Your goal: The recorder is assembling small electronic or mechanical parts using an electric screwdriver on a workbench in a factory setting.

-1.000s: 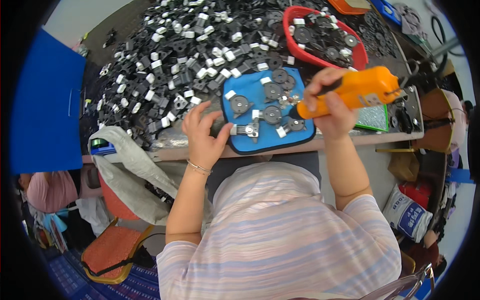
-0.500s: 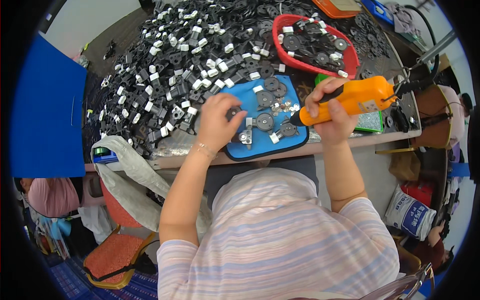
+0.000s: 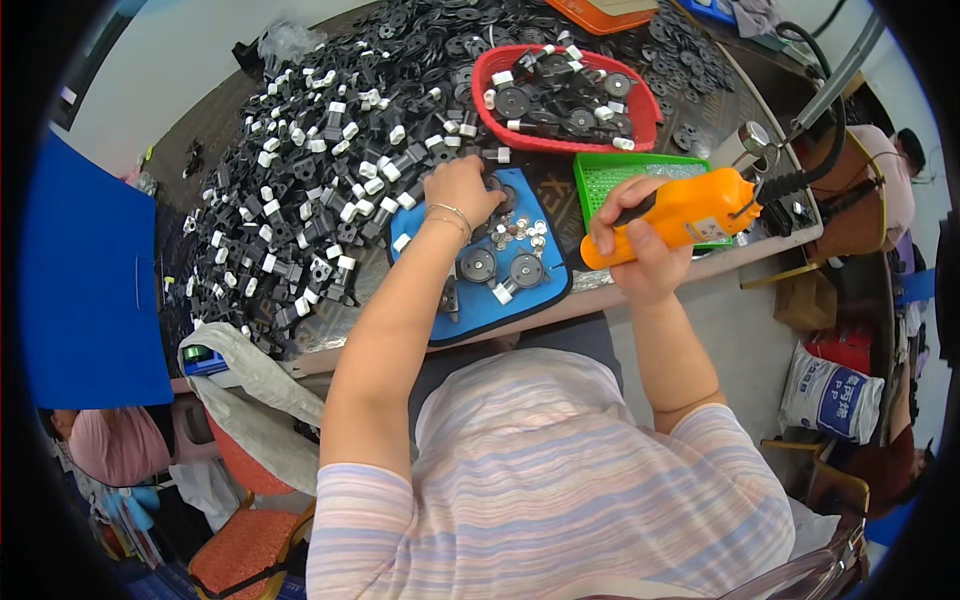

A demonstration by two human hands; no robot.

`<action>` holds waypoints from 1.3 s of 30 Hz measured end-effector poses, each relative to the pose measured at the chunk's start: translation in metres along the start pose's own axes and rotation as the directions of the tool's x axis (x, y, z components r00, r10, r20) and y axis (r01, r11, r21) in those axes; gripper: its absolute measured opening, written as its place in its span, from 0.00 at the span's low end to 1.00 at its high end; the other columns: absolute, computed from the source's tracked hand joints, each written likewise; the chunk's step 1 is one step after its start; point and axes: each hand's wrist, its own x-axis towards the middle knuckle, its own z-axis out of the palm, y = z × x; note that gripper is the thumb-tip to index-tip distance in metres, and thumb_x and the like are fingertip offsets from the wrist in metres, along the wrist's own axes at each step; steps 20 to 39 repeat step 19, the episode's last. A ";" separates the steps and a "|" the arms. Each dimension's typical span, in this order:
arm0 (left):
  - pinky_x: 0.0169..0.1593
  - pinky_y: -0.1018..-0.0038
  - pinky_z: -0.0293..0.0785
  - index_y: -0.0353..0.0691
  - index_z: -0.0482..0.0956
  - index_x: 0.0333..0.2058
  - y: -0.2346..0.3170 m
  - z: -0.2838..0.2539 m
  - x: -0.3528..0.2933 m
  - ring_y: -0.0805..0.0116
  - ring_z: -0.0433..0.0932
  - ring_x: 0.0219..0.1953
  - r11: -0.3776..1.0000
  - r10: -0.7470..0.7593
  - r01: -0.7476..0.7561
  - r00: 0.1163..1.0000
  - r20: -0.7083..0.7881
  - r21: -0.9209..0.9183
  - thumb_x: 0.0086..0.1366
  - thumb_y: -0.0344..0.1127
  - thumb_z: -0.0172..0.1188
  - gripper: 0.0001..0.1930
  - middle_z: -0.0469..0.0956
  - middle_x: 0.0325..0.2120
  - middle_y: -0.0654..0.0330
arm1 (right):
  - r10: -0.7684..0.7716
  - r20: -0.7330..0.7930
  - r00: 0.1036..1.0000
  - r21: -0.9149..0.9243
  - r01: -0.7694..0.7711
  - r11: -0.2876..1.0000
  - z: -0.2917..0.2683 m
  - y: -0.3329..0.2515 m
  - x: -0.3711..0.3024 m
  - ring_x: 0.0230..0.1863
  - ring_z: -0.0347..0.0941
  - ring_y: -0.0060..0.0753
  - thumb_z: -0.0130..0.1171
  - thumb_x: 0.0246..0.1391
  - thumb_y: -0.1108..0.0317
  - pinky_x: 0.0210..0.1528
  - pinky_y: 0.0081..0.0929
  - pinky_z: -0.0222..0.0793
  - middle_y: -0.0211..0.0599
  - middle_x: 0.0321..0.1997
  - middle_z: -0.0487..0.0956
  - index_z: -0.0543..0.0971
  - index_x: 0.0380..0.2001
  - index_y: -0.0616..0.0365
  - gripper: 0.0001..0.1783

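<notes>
My right hand (image 3: 640, 240) is wrapped round an orange electric screwdriver (image 3: 690, 212), its tip pointing left, raised beside the blue mat (image 3: 545, 288). My left hand (image 3: 462, 190) reaches to the mat's far edge, its fingers bent and closed on a black disc (image 3: 503, 193); the fingertips are partly hidden. Small silvery metal pieces (image 3: 518, 230) lie on the mat just right of that hand. Nearer me are two black wheel parts, one (image 3: 477, 265) beside another (image 3: 525, 268) with a white end. A further black part (image 3: 448, 298) lies by my left forearm.
A big heap of black-and-white parts (image 3: 320, 180) covers the table's left. Beyond the mat stands a red basket (image 3: 640, 110) of wheel parts. A green tray (image 3: 590, 190) is behind the screwdriver. Black discs (image 3: 690, 60) lie at the far right. A grey cloth (image 3: 240, 375) hangs at the left edge.
My left hand has moved from the left parts on the mat to the discs at its far edge. The view has shifted, and the screwdriver has come away from the wheel part.
</notes>
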 end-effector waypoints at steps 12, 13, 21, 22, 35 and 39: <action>0.37 0.65 0.64 0.41 0.78 0.23 -0.037 -0.039 -0.111 0.59 0.73 0.30 0.992 0.059 -0.080 0.977 -0.206 -0.095 0.40 0.47 0.64 0.16 0.75 0.21 0.60 | -0.004 0.031 0.999 0.073 0.002 0.997 0.002 0.005 0.003 0.20 0.67 0.29 0.57 0.50 0.68 0.24 0.24 0.65 0.45 0.32 0.71 0.69 0.37 0.64 0.14; 0.38 0.65 0.63 0.41 0.77 0.21 -0.038 -0.034 -0.120 0.60 0.73 0.29 0.991 0.061 -0.088 0.965 -0.254 -0.096 0.40 0.48 0.64 0.17 0.75 0.20 0.60 | 0.000 0.036 0.999 0.081 -0.003 0.997 0.006 0.008 0.003 0.20 0.67 0.29 0.57 0.50 0.68 0.24 0.24 0.65 0.45 0.32 0.71 0.69 0.37 0.64 0.14; 0.39 0.66 0.62 0.42 0.77 0.20 -0.038 -0.018 -0.139 0.60 0.73 0.29 0.994 0.061 -0.032 0.952 -0.298 0.102 0.42 0.51 0.65 0.18 0.76 0.21 0.59 | 0.043 0.110 0.993 0.081 -0.052 0.995 0.025 0.018 0.004 0.20 0.67 0.30 0.57 0.50 0.67 0.26 0.24 0.66 0.46 0.32 0.70 0.69 0.38 0.64 0.15; 0.39 0.66 0.62 0.42 0.77 0.20 -0.038 -0.018 -0.139 0.60 0.73 0.29 0.994 0.061 -0.032 0.952 -0.298 0.102 0.42 0.51 0.65 0.18 0.76 0.21 0.59 | 0.043 0.110 0.993 0.081 -0.052 0.995 0.025 0.018 0.004 0.20 0.67 0.30 0.57 0.50 0.67 0.26 0.24 0.66 0.46 0.32 0.70 0.69 0.38 0.64 0.15; 0.39 0.66 0.62 0.42 0.77 0.20 -0.038 -0.018 -0.139 0.60 0.73 0.29 0.994 0.061 -0.032 0.952 -0.298 0.102 0.42 0.51 0.65 0.18 0.76 0.21 0.59 | 0.043 0.110 0.993 0.081 -0.052 0.995 0.025 0.018 0.004 0.20 0.67 0.30 0.57 0.50 0.67 0.26 0.24 0.66 0.46 0.32 0.70 0.69 0.38 0.64 0.15; 0.39 0.66 0.62 0.42 0.77 0.20 -0.038 -0.018 -0.139 0.60 0.73 0.29 0.994 0.061 -0.032 0.952 -0.298 0.102 0.42 0.51 0.65 0.18 0.76 0.21 0.59 | 0.043 0.110 0.993 0.081 -0.052 0.995 0.025 0.018 0.004 0.20 0.67 0.30 0.57 0.50 0.67 0.26 0.24 0.66 0.46 0.32 0.70 0.69 0.38 0.64 0.15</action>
